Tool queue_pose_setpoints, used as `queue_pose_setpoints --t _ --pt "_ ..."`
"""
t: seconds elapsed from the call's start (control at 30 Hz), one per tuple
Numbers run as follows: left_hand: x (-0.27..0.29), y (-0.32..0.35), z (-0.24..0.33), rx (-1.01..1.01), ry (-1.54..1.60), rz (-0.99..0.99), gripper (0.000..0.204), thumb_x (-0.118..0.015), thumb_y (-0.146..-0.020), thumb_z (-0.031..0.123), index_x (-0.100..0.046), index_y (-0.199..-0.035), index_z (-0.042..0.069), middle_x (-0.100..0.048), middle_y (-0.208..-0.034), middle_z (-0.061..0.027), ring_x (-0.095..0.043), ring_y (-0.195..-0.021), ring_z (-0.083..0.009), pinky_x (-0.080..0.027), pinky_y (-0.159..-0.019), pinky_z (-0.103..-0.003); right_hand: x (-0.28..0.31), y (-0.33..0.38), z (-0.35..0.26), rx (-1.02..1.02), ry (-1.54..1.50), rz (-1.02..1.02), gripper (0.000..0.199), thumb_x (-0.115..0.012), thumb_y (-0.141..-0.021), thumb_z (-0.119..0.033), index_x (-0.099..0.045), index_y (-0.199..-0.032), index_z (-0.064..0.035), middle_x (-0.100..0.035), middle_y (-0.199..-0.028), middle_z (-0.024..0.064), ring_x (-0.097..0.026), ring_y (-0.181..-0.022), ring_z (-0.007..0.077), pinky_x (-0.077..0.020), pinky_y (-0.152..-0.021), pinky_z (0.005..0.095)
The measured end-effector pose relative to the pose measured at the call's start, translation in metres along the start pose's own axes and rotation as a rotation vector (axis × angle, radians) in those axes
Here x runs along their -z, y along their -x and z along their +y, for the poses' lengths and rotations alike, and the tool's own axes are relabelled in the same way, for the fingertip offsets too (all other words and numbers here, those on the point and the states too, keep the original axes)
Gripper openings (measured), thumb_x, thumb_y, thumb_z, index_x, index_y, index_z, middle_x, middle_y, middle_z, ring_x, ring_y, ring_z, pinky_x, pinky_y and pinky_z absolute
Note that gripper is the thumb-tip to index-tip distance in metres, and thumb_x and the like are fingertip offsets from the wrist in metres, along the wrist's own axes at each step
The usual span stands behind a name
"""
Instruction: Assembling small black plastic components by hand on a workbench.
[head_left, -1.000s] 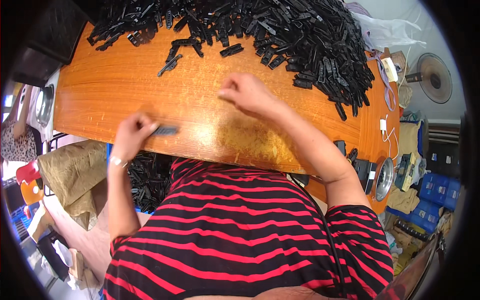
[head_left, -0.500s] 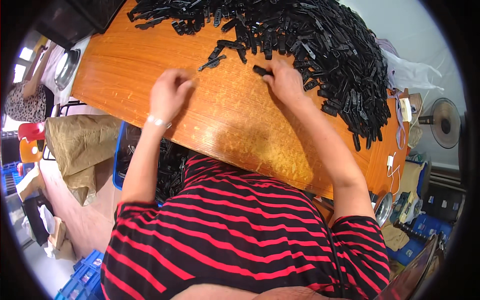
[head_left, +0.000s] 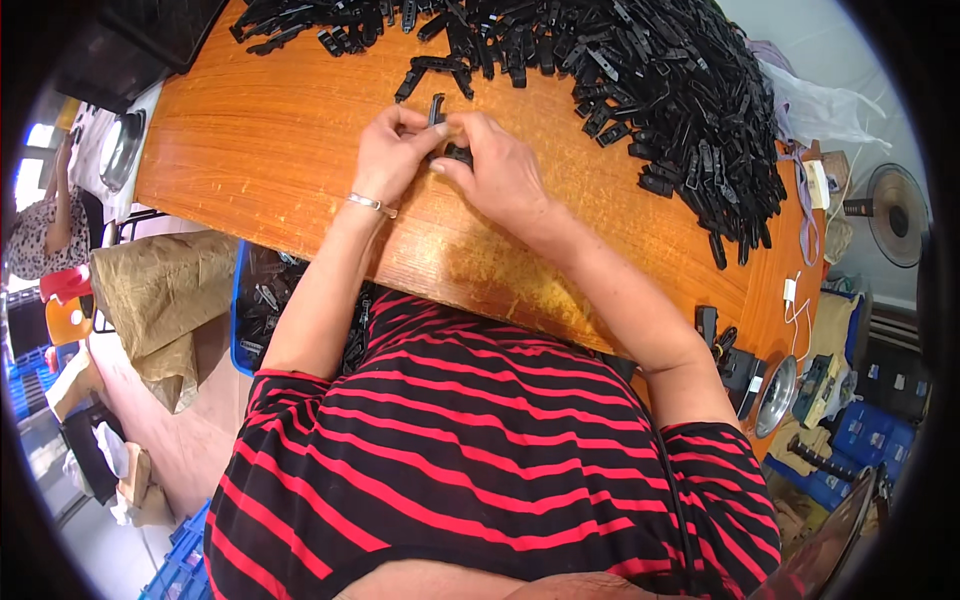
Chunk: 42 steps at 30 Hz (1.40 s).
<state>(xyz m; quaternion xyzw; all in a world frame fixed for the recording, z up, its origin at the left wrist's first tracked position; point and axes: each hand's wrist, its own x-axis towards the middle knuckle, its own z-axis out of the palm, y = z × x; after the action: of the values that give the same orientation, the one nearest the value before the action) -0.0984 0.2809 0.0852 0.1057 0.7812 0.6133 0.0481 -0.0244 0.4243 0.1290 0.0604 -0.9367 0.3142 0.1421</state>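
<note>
My two hands meet over the wooden table (head_left: 270, 150), in front of a large heap of black plastic parts (head_left: 640, 75). Between thumb and fingers, my left hand (head_left: 392, 155) pinches a slim black plastic piece (head_left: 436, 108) that stands up with a hooked tip. My right hand (head_left: 498, 170) is closed on a short, dark plastic piece (head_left: 458, 153), close beside the slim one. Fingers cover much of both pieces, so I cannot tell whether they touch. Just beyond my hands, a few loose black parts (head_left: 438, 66) lie at the heap's edge.
A blue bin (head_left: 240, 310) of black parts stands below the table's near edge at left, beside brown sacking (head_left: 165, 290). To the right are a fan (head_left: 893, 215), a white cable (head_left: 790, 292) and a round metal dish (head_left: 776, 398). Another person (head_left: 45, 235) is at far left.
Both hands have come together over the table, the right one bringing its dark piece away from the heap. The slim piece has left the tabletop and is in my left hand.
</note>
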Motion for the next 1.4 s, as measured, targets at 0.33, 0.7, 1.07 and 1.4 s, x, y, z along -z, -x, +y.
queue_pose_setpoints --t 0.33,0.7,1.07,1.4 --pt "-0.008 0.008 0.038 0.116 0.528 -0.045 0.013 -0.069 -0.086 0.01 -0.059 -0.087 0.002 -0.061 -0.077 -0.0011 -0.057 -0.066 -0.0055 -0.046 -0.055 -0.017 0.023 -0.004 0.015 -0.424 -0.59 -0.014 0.017 -0.061 -0.091 -0.009 -0.058 -0.102 0.0037 -0.065 -0.075 0.0061 -0.055 -0.052 0.006 -0.0453 -0.047 0.0212" --pt "-0.011 -0.015 0.026 0.086 0.149 -0.286 0.013 -0.07 -0.085 0.01 -0.064 -0.089 0.0 -0.06 -0.07 0.0 -0.053 -0.059 -0.0061 -0.045 -0.053 -0.021 0.017 -0.001 0.044 -0.583 -0.596 -0.114 0.017 -0.067 -0.088 -0.014 -0.062 -0.087 0.0024 -0.057 -0.062 0.0021 -0.052 -0.049 0.0075 -0.0438 -0.044 0.0235" --pt "-0.011 -0.009 0.012 0.024 -0.087 -0.255 0.012 -0.067 -0.086 0.01 -0.06 -0.087 0.0 -0.058 -0.071 -0.0006 -0.052 -0.059 -0.0069 -0.043 -0.052 -0.022 0.006 0.001 0.048 -0.536 -0.446 -0.12 0.018 -0.07 -0.086 -0.014 -0.06 -0.083 0.0013 -0.057 -0.062 0.0021 -0.053 -0.049 0.0079 -0.0422 -0.043 0.0239" --pt "-0.008 -0.007 0.015 0.079 -0.193 -0.225 0.011 -0.066 -0.087 0.011 -0.06 -0.087 0.002 -0.058 -0.069 0.0001 -0.05 -0.059 -0.0071 -0.043 -0.053 -0.024 0.004 -0.004 0.047 -0.392 -0.231 -0.103 0.021 -0.075 -0.08 -0.016 -0.061 -0.079 -0.0011 -0.06 -0.065 0.0033 -0.055 -0.057 0.0109 -0.0452 -0.053 0.0283"
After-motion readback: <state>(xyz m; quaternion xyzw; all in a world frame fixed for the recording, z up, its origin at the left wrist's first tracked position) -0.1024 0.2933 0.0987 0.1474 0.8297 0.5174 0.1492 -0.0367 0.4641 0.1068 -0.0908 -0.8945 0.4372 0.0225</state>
